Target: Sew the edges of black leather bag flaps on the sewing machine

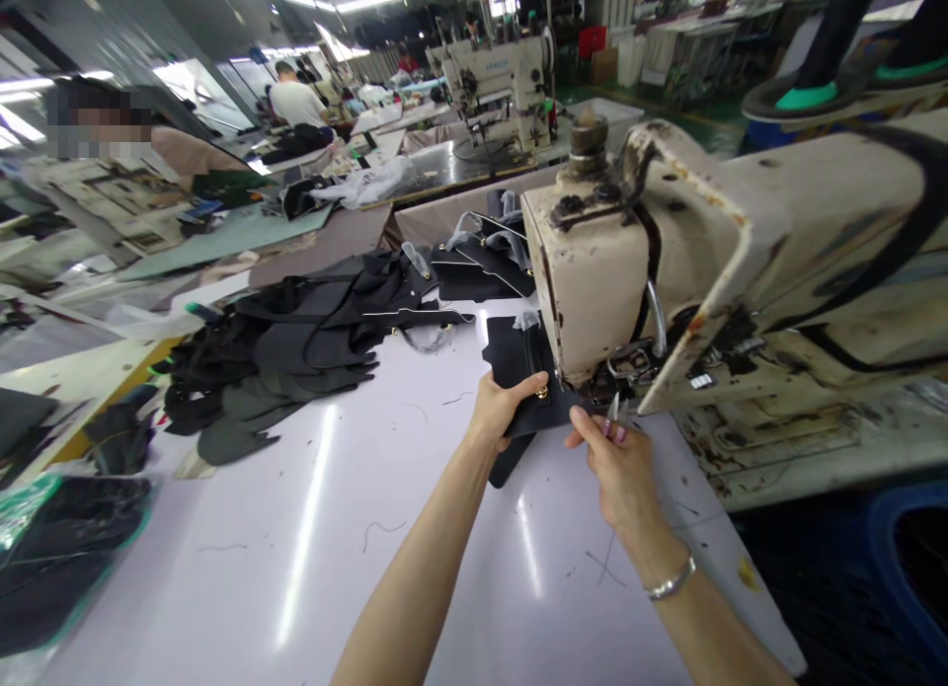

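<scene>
A black bag panel with a handle and gold-coloured fittings lies under the head of the sewing machine. My left hand grips its left side, thumb on top beside a gold fitting and the other fingers mostly hidden below. A second black flap shows beneath the panel. At the panel's right corner is my right hand, thumb and forefinger close to the edge. Small scissors with pink handles are held in its fingers, blades pointing up toward the machine. The needle area is partly hidden.
Black cut pieces are heaped on the left of the white table. More black bag panels lie behind the work. A plastic-wrapped black bundle sits at the lower left. Loose threads dot the tabletop. A co-worker sits at the far left.
</scene>
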Motion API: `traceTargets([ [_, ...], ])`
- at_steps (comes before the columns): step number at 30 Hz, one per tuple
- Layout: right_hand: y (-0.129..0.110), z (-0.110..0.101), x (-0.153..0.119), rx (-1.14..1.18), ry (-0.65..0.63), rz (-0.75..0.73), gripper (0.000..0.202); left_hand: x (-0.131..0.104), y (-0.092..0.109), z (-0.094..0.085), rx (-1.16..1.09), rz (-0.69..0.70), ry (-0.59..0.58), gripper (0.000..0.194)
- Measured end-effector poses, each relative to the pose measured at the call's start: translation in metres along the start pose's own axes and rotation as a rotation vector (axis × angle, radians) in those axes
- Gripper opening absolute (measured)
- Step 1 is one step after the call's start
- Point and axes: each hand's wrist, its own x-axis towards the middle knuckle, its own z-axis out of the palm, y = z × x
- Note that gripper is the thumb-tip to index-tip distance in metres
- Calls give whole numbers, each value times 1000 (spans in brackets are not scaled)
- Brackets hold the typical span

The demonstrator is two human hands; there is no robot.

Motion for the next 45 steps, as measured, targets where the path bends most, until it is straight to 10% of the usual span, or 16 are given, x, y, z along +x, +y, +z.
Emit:
traceTargets([
  [32, 9, 40, -4, 208, 171, -11, 56, -1, -8, -5, -174, -99, 80, 31],
  [45, 6, 32, -4, 158, 164, -28, 48, -44, 1, -3, -134, -122, 190, 34],
])
